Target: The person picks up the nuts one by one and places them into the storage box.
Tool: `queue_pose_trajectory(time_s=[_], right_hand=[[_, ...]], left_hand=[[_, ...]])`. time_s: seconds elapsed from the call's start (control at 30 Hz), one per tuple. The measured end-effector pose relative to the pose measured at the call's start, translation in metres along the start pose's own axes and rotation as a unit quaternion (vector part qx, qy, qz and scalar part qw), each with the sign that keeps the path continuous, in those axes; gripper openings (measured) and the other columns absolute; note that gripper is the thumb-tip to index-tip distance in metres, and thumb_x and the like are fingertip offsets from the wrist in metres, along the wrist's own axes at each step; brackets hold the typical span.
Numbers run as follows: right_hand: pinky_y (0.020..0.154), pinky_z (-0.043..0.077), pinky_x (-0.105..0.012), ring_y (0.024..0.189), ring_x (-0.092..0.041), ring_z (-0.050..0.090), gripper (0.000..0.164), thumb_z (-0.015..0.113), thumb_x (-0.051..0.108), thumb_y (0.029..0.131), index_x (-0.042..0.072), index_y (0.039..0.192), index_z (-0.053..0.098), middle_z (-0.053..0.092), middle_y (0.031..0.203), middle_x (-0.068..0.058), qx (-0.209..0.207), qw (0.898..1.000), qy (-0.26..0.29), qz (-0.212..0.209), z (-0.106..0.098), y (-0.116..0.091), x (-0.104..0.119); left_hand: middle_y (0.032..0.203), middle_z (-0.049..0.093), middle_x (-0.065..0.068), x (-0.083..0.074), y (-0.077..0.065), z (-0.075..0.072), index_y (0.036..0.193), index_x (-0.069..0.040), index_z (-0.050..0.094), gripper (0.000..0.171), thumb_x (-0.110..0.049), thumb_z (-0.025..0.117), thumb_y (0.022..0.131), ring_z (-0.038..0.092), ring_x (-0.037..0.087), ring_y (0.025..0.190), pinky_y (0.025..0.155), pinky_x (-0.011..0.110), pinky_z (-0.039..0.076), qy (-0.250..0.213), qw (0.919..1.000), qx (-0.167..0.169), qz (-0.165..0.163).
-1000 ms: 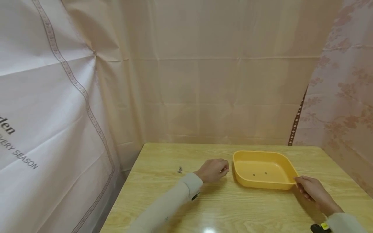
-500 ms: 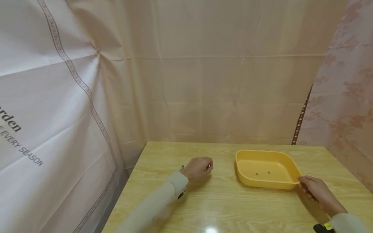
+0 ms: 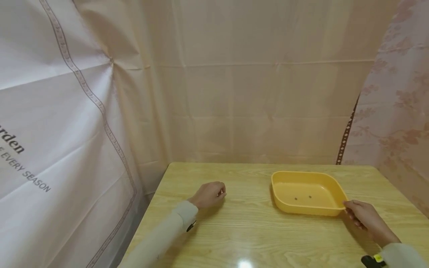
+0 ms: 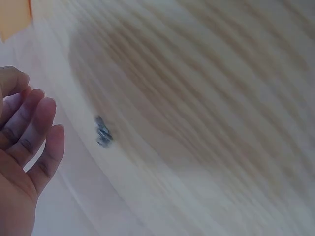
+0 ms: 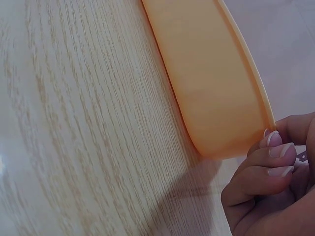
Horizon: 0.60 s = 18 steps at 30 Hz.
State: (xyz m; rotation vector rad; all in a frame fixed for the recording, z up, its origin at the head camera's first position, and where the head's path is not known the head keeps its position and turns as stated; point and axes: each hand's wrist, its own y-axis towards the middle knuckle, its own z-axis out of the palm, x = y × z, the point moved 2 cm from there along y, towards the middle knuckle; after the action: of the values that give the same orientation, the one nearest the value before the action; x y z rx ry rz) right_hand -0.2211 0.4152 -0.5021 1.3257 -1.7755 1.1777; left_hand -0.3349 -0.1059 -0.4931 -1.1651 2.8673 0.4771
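A yellow plastic tray sits on the table at the right in the head view. My right hand pinches its near right corner between thumb and fingers; the right wrist view shows the fingers curled at the rim. On the tray floor lie two small round dark pieces, too small to identify. My left hand hovers over the left part of the table, fingers loosely bent and holding nothing. In the left wrist view a small blurred cluster of shiny metal pieces lies on the table near those fingers; the hand hides it in the head view.
The wood-grain table extends between the left hand and the tray. Beige cloth hangs behind it, with printed sheets on both sides. A dark strap device is on the right wrist.
My left hand has moved left, away from the tray to the metal cluster, which it now covers in the head view. The right hand has kept its hold on the tray corner.
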Motion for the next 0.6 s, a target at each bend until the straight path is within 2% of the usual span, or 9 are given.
queue_pose_trajectory(time_s=[0.33,0.6], right_hand=[[0.053,0.044,-0.025,0.057,-0.008,0.045,0.040,0.039,0.036,0.111,0.012,0.085,0.057,0.049,0.072,0.005,0.006,1.000,0.004,-0.007,-0.001,-0.001,0.001],[0.052,0.043,-0.024,0.056,-0.006,0.044,0.039,0.040,0.036,0.111,0.015,0.085,0.058,0.050,0.070,0.006,0.014,1.000,0.022,0.008,-0.001,0.002,-0.001]], left_hand=[[0.089,0.066,-0.005,0.025,-0.033,-0.007,0.097,-0.013,0.069,0.005,-0.018,0.068,0.100,0.059,0.005,0.076,0.067,0.024,0.052,-0.022,0.9993,0.003,-0.029],[0.106,0.071,-0.002,0.034,-0.045,-0.006,0.104,-0.014,0.072,0.009,-0.020,0.066,0.102,0.061,0.006,0.083,0.072,0.027,0.054,-0.053,0.9957,0.021,-0.072]])
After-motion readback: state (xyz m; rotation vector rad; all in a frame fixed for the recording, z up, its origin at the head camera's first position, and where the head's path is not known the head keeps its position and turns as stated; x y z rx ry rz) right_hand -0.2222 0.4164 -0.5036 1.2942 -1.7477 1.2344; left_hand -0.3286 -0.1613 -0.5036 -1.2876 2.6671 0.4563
